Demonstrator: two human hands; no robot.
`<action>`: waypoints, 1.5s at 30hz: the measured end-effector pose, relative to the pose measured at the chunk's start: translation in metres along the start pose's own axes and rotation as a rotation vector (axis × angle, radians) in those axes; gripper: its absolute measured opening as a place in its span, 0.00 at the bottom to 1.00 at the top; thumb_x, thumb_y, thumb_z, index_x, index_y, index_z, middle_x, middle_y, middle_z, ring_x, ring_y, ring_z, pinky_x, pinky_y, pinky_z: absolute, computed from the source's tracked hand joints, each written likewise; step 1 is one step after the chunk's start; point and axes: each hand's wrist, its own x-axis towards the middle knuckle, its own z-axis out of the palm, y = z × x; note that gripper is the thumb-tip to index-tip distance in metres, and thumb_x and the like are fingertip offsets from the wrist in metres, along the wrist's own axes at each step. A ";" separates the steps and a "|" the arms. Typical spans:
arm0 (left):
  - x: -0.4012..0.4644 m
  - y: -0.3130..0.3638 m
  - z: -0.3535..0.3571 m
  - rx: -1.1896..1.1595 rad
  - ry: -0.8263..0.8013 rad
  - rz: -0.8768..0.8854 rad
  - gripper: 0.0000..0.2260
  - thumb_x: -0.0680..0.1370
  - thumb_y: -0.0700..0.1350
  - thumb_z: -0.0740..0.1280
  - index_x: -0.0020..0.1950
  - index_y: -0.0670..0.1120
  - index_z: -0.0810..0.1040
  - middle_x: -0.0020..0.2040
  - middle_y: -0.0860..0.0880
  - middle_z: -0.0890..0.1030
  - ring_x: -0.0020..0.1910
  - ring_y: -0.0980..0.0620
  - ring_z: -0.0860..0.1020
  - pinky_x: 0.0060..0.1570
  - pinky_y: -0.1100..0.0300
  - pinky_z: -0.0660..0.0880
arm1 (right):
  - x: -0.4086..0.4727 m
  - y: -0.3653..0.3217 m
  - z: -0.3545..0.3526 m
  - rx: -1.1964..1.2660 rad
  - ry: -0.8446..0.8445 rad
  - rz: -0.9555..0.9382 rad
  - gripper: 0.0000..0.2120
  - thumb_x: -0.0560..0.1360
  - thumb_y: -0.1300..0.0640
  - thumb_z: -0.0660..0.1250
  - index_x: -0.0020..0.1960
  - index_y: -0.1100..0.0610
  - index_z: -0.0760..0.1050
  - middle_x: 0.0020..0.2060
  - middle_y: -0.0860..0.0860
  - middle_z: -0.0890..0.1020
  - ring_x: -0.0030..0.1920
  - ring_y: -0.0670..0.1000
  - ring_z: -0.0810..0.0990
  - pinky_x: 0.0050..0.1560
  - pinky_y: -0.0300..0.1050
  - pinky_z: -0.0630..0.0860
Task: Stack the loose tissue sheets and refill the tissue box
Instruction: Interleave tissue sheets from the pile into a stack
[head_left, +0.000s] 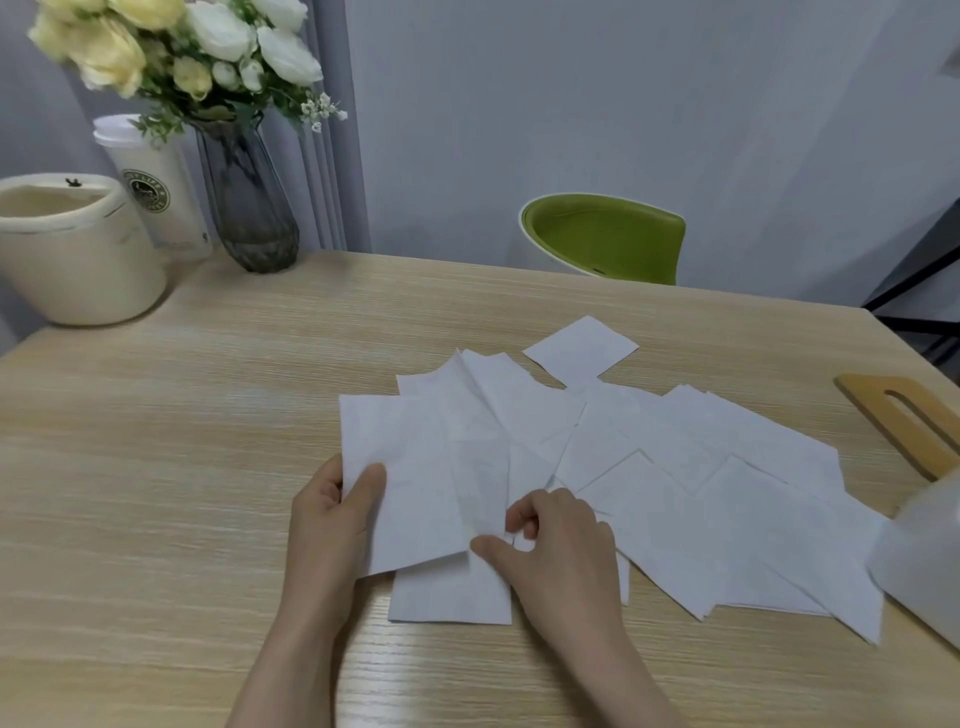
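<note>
Several white tissue sheets (701, 478) lie spread and overlapping across the middle and right of the wooden table (182, 441). One sheet (579, 347) lies apart at the far side. My left hand (337, 514) pinches the left edge of the nearest left sheet (410, 483), thumb on top. My right hand (556, 540) pinches the lower right corner of that sheet, above another sheet (447, 597) flat on the table. The white tissue box body (919, 556) stands at the right edge, partly cut off. Its wooden lid (904, 421) with a slot lies behind it.
At the back left stand a cream bin (78, 254), a white paper cup (156, 182) and a grey glass vase (249, 202) of white and yellow flowers. A green chair (602, 236) sits behind the table's far edge.
</note>
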 end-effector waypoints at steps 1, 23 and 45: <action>0.000 0.000 0.000 0.001 0.000 -0.001 0.07 0.79 0.38 0.66 0.49 0.48 0.82 0.44 0.49 0.86 0.44 0.47 0.83 0.48 0.49 0.77 | 0.000 0.000 0.000 -0.003 0.010 -0.011 0.12 0.71 0.40 0.67 0.46 0.45 0.71 0.42 0.40 0.71 0.49 0.43 0.69 0.52 0.40 0.60; -0.015 0.008 0.020 -0.003 -0.127 -0.120 0.07 0.78 0.36 0.66 0.49 0.43 0.83 0.42 0.46 0.86 0.40 0.48 0.82 0.42 0.54 0.77 | 0.015 0.041 -0.037 0.361 0.025 0.230 0.02 0.73 0.51 0.70 0.42 0.49 0.80 0.29 0.40 0.80 0.37 0.43 0.78 0.40 0.43 0.72; -0.018 0.007 0.029 -0.006 -0.176 -0.148 0.10 0.83 0.41 0.59 0.53 0.47 0.80 0.46 0.49 0.86 0.43 0.53 0.83 0.43 0.57 0.76 | 0.020 0.002 -0.048 0.889 -0.048 0.194 0.04 0.75 0.63 0.68 0.42 0.58 0.78 0.21 0.44 0.74 0.22 0.42 0.67 0.26 0.31 0.63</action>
